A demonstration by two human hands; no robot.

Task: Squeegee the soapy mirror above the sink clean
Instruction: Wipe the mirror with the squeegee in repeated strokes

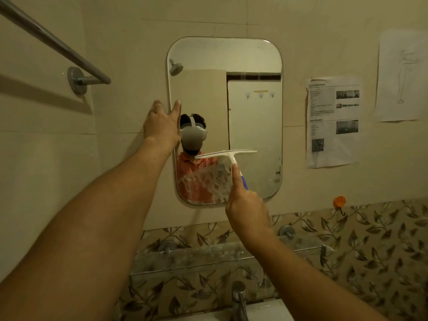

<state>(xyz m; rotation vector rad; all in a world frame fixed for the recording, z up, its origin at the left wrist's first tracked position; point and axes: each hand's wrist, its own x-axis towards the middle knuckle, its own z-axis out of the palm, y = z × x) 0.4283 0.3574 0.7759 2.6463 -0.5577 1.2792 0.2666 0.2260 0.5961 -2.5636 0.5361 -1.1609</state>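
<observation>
Left grip [162, 125] flat on the left edge of the mirror [254, 107], fingers straight. Right grip [246, 209] wraps the squeegee [228, 155] handle, forefinger laid along it. Blade near-horizontal on the glass, about mid-height. Soap foam [206, 181] covers the lower left, below the blade. Glass shelf [208, 258] and tap [238, 297] sit underneath.

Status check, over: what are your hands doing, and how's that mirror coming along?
Left hand flat on left edge of mirror. Right hand grips squeegee, blade across mid-glass. Suds cover lower left; upper glass looks clear. Nothing in the way.
</observation>
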